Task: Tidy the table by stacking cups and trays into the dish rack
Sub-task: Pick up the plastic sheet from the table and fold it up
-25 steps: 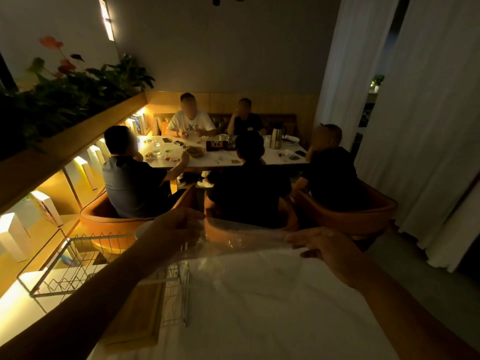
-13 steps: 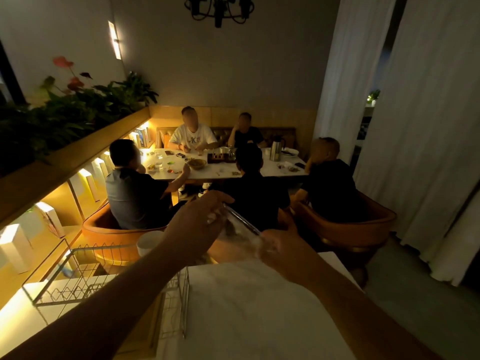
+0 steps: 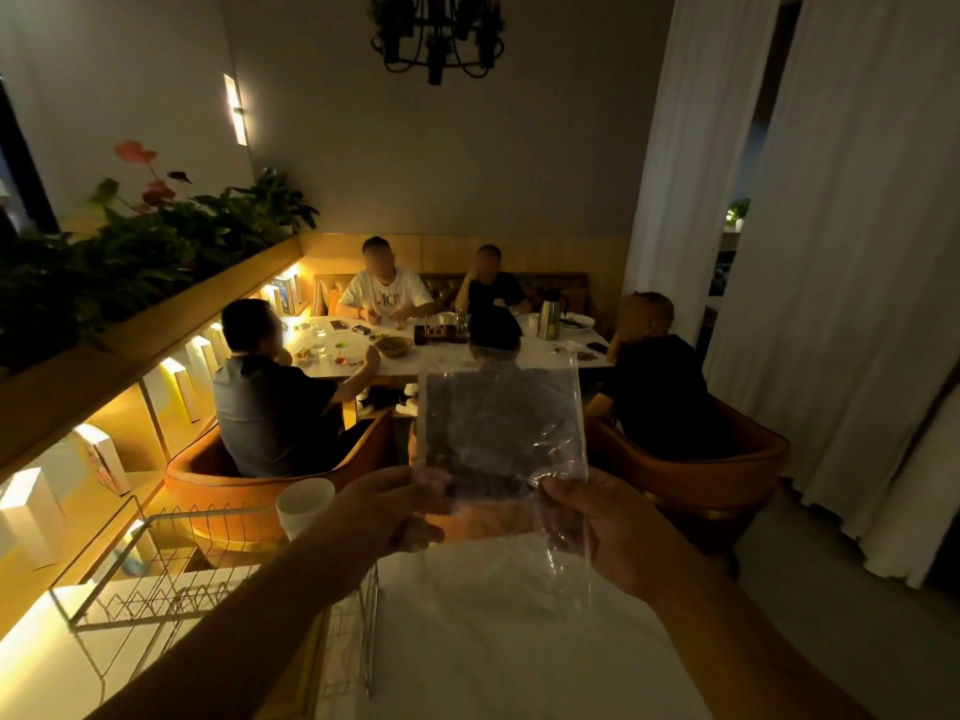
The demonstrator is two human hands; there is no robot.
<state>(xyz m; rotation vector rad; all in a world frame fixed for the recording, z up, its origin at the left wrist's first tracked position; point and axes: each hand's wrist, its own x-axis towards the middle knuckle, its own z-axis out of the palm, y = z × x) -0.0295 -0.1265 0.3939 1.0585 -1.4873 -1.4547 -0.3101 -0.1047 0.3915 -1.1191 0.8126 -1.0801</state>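
Flat a second ago, the clear tray now stands upright, left hand and right hand pinching its lower corners.

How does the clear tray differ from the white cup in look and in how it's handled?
The clear tray is see-through and flat; the white cup is opaque and round. The tray is gripped on edge by the left hand and right hand above the table; the cup stands untouched at the wire dish rack's far corner. Both are close to the rack.
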